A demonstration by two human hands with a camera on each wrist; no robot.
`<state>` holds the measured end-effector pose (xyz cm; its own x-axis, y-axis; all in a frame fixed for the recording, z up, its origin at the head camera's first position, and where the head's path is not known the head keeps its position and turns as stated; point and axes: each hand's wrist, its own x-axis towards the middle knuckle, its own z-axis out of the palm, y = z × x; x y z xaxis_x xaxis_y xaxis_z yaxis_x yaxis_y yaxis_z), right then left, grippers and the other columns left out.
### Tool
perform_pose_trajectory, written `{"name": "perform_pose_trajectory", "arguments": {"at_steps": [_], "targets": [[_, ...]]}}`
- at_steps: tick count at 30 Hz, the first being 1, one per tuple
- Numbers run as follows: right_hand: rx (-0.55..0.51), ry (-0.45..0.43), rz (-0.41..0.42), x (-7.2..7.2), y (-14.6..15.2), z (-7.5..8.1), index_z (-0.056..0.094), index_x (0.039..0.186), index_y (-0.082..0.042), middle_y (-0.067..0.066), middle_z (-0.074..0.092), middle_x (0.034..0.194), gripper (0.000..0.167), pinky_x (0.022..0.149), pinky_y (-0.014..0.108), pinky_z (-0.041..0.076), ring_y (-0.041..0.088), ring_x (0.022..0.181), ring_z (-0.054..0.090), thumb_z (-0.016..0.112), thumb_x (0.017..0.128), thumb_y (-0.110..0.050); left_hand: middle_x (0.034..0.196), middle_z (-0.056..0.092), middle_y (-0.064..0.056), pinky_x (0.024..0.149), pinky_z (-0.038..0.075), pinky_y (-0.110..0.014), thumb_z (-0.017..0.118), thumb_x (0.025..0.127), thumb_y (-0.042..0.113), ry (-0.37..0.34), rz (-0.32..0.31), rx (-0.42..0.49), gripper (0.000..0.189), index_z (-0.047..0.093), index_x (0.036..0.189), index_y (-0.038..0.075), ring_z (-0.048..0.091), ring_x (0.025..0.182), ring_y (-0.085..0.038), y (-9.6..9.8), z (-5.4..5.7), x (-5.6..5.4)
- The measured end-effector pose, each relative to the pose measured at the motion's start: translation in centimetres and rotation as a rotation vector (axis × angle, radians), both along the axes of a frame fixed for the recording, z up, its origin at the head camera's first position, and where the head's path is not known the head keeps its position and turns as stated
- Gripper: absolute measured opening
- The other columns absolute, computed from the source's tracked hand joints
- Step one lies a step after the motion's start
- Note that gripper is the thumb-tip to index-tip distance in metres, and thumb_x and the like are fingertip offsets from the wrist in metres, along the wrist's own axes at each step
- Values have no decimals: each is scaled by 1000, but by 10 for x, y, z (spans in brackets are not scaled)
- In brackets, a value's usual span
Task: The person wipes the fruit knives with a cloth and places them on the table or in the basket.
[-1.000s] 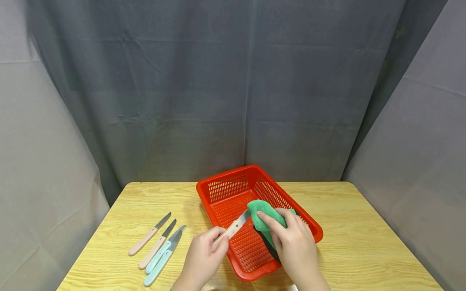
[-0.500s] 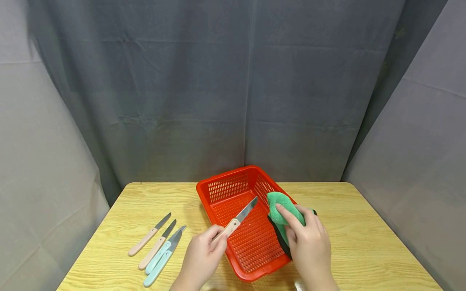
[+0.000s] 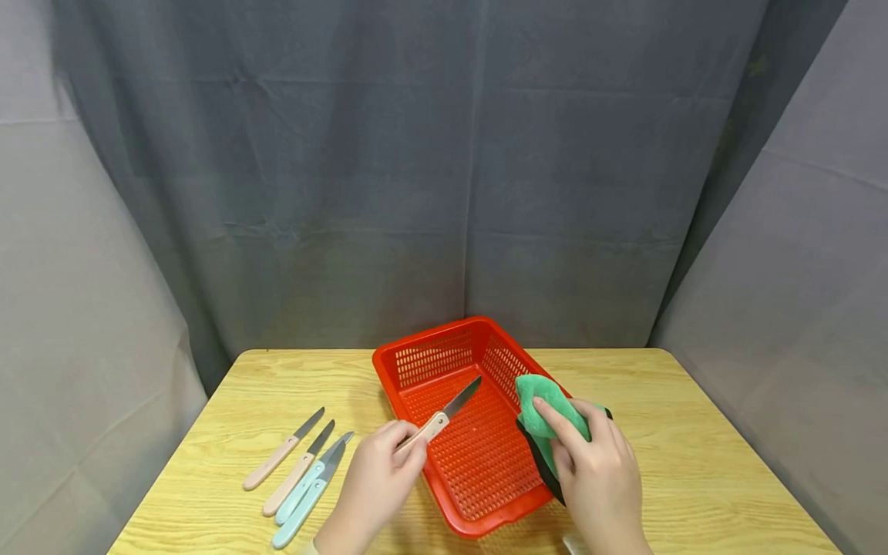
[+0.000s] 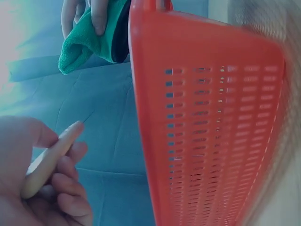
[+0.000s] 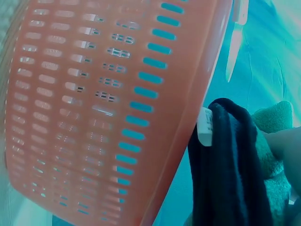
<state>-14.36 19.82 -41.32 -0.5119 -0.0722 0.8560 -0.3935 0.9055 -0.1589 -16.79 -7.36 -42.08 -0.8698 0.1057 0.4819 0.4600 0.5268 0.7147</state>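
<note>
My left hand (image 3: 380,476) grips a knife (image 3: 461,398) by its pale pinkish handle, the blade pointing up and away over the red basket (image 3: 454,505). In the left wrist view the fingers curl round that handle (image 4: 54,157); the blade hardly shows there. A folded green cloth (image 3: 548,405) with a black edge is pinched in my right hand (image 3: 598,470), above the basket's right rim. The cloth and the blade are apart. In the right wrist view the cloth's dark side (image 5: 225,165) and a small white tag (image 5: 205,127) hang beside the basket wall.
Left of the basket lie several knives: two with pinkish handles (image 3: 270,462) and two with light blue handles (image 3: 303,509) that overlap. A pale object (image 3: 574,544) shows partly at the front edge near the right wrist. Grey curtains (image 3: 347,193) enclose the wooden table (image 3: 694,462).
The right hand has drawn the green cloth off the blade and to the right. The left hand has moved slightly left, and the knife's blade has turned and is fully uncovered.
</note>
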Motion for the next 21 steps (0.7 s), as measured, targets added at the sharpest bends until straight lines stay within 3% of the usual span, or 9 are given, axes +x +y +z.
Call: {"name": "perform_pose_trajectory", "arguments": {"at_steps": [6,12,21], "targets": [[9,-39,-7,2,4,-3,72,130,-30,19,65,114,63,79,52,53,37,92,65,70,78,5,74,54,14,61,46,-22,71,92,12,-20,-32,-65,11,68,87,21,49,65,-3,-1,11,-7],[13,-28,-6,2,6,-5,72,130,-30,19,65,112,66,76,52,52,37,90,64,73,75,6,73,53,11,61,43,-23,71,91,14,-43,-49,-158,7,65,89,19,47,65,-5,0,21,-17],[12,-37,-15,2,7,-7,72,130,-29,19,65,112,63,76,52,53,37,89,64,71,76,4,82,54,9,67,44,-25,69,92,18,-112,-129,-289,8,68,84,19,49,70,-7,7,20,-39]]}}
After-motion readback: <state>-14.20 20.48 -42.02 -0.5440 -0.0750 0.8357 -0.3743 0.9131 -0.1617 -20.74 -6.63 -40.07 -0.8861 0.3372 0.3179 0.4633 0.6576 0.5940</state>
